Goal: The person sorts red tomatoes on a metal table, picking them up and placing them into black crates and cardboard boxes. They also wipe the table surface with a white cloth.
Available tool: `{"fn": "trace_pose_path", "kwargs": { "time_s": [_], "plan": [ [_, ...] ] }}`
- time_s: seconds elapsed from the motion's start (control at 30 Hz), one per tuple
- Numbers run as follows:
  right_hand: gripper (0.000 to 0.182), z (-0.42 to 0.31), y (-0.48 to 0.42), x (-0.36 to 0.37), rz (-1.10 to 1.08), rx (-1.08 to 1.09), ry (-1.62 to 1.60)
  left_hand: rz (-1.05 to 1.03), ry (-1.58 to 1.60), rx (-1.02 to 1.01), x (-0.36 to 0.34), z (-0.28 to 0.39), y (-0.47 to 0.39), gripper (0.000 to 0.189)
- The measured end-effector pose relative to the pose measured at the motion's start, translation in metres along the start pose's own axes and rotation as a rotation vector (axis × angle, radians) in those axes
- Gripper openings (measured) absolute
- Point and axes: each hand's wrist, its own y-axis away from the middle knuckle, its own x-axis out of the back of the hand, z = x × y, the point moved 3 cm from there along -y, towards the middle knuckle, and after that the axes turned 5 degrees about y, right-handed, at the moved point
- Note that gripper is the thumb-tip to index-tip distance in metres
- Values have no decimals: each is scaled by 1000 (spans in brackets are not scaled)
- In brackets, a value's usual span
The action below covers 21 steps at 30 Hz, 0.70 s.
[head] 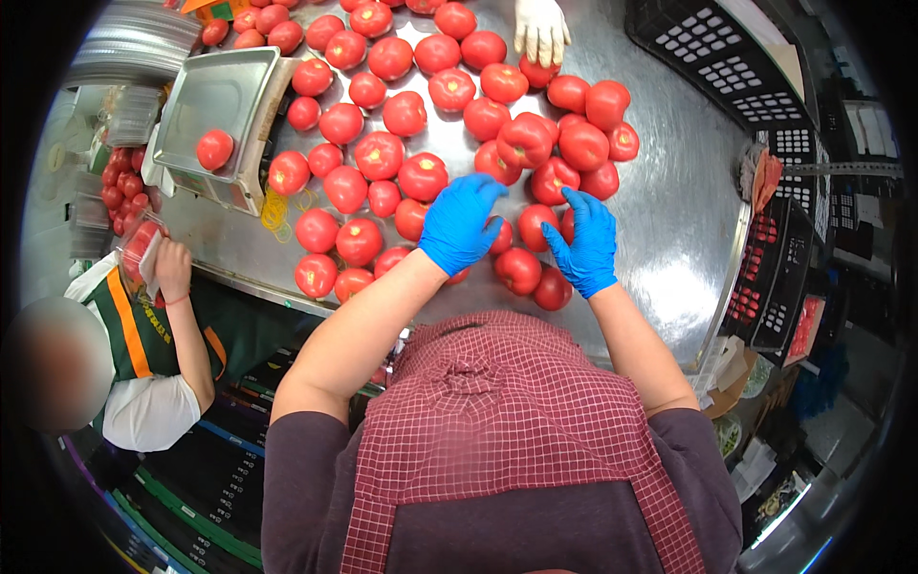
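Both my hands wear blue gloves over a steel table [645,208] strewn with red tomatoes. My left hand [461,224] reaches over the tomatoes, thumb apart from the fingers, and nothing shows in its grip. A tomato [500,238] is partly hidden beside its thumb. My right hand [587,247] has thumb and fingers spread. Its fingertips are at the lower edge of a tomato [554,181], and another tomato [538,227] lies just left of its thumb. Whether the fingertips touch them I cannot tell. Ahead of my hands, several tomatoes are heaped, one [525,140] on top.
Another person's white-gloved hand [541,32] rests on a tomato at the far side. To the left, a scale [215,107] carries one tomato [215,149], with yellow rubber bands [275,212] nearby. A co-worker's hand [173,269] holds a clear pack. Black crates [724,61] stand right.
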Motion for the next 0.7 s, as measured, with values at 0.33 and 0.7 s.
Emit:
{"fn": "trace_pose_path", "kwargs": {
  "time_s": [0.33, 0.7],
  "plan": [
    [49, -13, -124, -1, 177, -9, -380, 132, 31, 107, 7, 1, -88, 78],
    [43, -56, -217, -51, -97, 227, -62, 206, -202, 301, 76, -47, -62, 63]
  ]
}}
